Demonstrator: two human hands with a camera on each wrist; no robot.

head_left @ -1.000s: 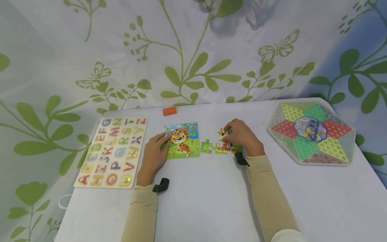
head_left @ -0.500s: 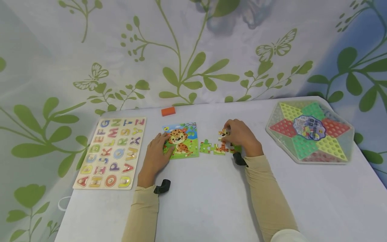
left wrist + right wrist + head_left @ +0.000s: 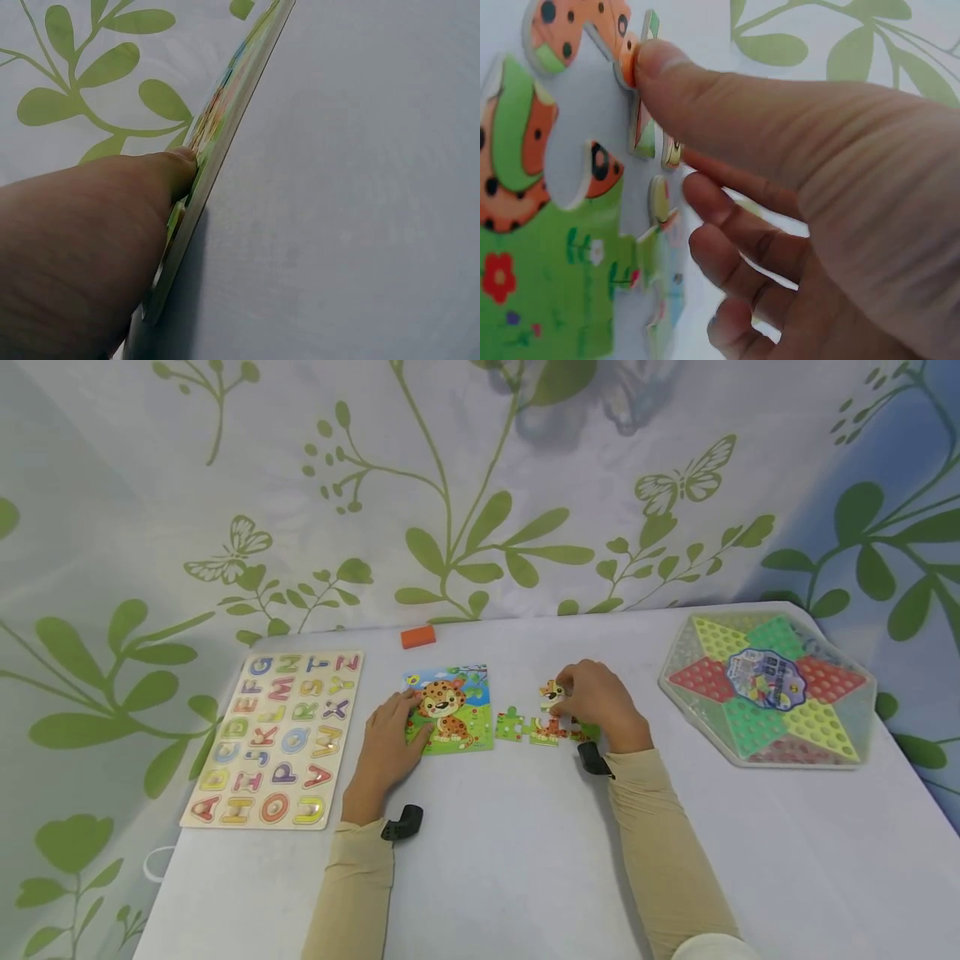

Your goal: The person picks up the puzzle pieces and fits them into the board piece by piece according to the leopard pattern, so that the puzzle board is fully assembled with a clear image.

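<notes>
Your left hand [image 3: 384,745] rests, fingers relaxed, on the left part of the flat, square leopard-picture board [image 3: 454,720], which lies toward the far edge of the white-covered bench [image 3: 495,852]. Your right hand [image 3: 600,700] pinches an orange, black-spotted leopard-face jigsaw piece [image 3: 551,694]. Between your hands, right of the board, lies a flat green jigsaw piece [image 3: 509,727]; an orange block [image 3: 417,637] sits near the far edge.
</notes>
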